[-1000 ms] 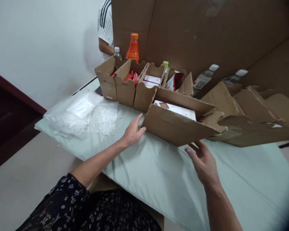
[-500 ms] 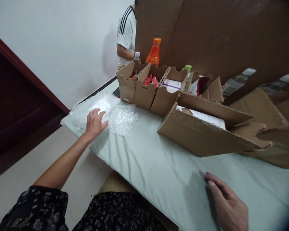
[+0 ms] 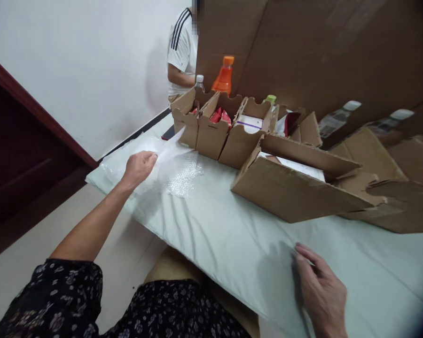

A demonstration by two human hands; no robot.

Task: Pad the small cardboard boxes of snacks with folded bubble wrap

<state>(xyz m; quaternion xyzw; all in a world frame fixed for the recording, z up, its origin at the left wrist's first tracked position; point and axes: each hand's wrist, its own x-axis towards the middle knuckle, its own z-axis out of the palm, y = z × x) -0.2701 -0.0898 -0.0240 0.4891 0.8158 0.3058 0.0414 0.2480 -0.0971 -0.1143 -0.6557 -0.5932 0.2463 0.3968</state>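
Over our pale-green cloth-covered counter point(image 3: 211, 225), near its left corner, left grip point(image 3: 139, 168) pinches one translucent white sheet point(image 3: 171, 148); right grip point(image 3: 322, 292) gapes.

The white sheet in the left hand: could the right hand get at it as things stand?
Probably yes: the right hand appears to hold nothing, and its way across the pale cloth looks free, passing in front of the cardboard box. The left hand pinches one edge of the white sheet.

No text is legible; print on the cardboard box point(image 3: 211, 142), upper centre, and bottle label point(image 3: 329, 126), upper right, is too small.
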